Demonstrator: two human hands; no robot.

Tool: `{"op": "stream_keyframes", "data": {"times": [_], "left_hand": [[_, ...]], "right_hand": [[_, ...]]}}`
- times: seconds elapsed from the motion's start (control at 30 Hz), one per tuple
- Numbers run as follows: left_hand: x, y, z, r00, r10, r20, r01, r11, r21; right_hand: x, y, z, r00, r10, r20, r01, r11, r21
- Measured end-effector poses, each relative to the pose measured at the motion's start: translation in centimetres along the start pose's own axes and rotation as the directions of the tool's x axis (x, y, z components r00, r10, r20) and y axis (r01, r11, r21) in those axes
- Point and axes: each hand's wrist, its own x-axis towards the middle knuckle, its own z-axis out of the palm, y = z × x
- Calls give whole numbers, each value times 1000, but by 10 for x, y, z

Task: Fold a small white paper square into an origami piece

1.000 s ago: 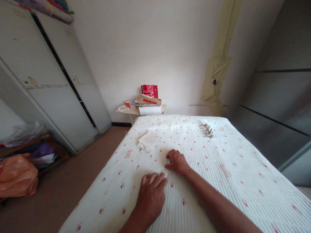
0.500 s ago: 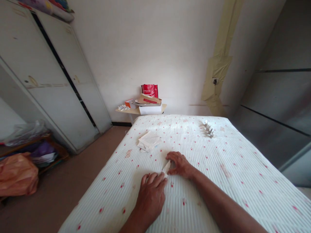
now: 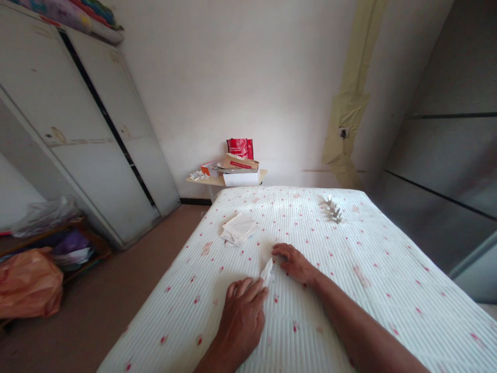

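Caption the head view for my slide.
Left hand at a pointed white paper on the red-spotted bedcover, right hand close by, stacked sheets beyond.

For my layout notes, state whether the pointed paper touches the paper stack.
Apart: the head view shows dotted bedcover between the pointed paper and the paper stack.

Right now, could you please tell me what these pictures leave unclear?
Head view: narrow white paper piece, near end hidden by the left hand.
Head view: palm of the right hand, hidden by its back.
Head view: print on the overlapping white paper sheets, too small to read.
Head view: crumpled orange plastic bag, cut off by the left edge.
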Motion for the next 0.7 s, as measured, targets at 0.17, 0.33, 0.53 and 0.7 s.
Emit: {"op": "stream_keyframes", "data": {"times": [0.17, 0.33, 0.53, 0.7], "left_hand": [[-1, -1, 1, 998, 42, -48, -42, 999, 6], [-1, -2, 3, 998, 10, -60, -8, 1000, 20], [3, -6, 6, 997, -23, -76, 20, 999, -42], [17, -12, 9, 982, -145, -123, 124, 978, -169]], "right_hand": [[-14, -7, 2, 1000, -20, 5, 20, 1000, 21], [-18, -14, 6, 995, 44, -85, -32, 990, 136], [-14, -28, 11, 996, 50, -75, -53, 998, -39], [-12, -32, 16, 993, 65, -99, -73, 994, -85]]}}
